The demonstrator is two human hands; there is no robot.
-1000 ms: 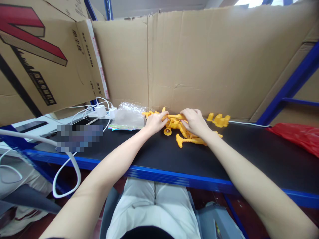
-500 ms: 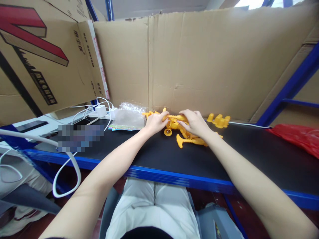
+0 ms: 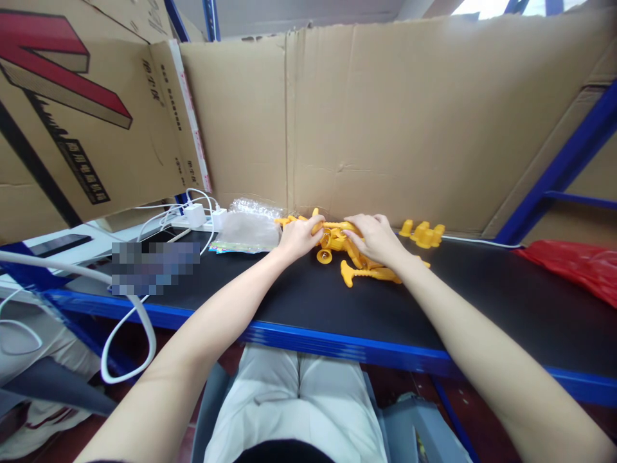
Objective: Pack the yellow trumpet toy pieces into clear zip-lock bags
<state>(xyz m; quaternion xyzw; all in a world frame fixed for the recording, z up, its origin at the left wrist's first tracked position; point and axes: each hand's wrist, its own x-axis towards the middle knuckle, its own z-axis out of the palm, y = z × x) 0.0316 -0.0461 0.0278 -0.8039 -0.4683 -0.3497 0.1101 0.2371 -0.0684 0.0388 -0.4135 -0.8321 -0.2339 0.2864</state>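
Observation:
A pile of yellow plastic parts [image 3: 365, 271] lies on the black table top [image 3: 308, 296] close to the cardboard wall. My left hand [image 3: 297, 236] and my right hand [image 3: 373, 238] meet over the pile, both closed on a long yellow ribbed rod [image 3: 337, 226] held level between them. A small yellow ring-shaped part [image 3: 324, 256] lies just below my left hand. A smaller group of yellow cap pieces [image 3: 424, 233] sits to the right of my right hand.
A clear plastic bag [image 3: 250, 225] lies left of the pile. White chargers and cables [image 3: 195, 215] sit further left, with a phone beside them. A red bag [image 3: 576, 267] is at the far right. Cardboard sheets [image 3: 409, 116] wall the back.
Barely any: my right hand's fingers have shifted a little along the yellow rod, and both hands stay over the pile.

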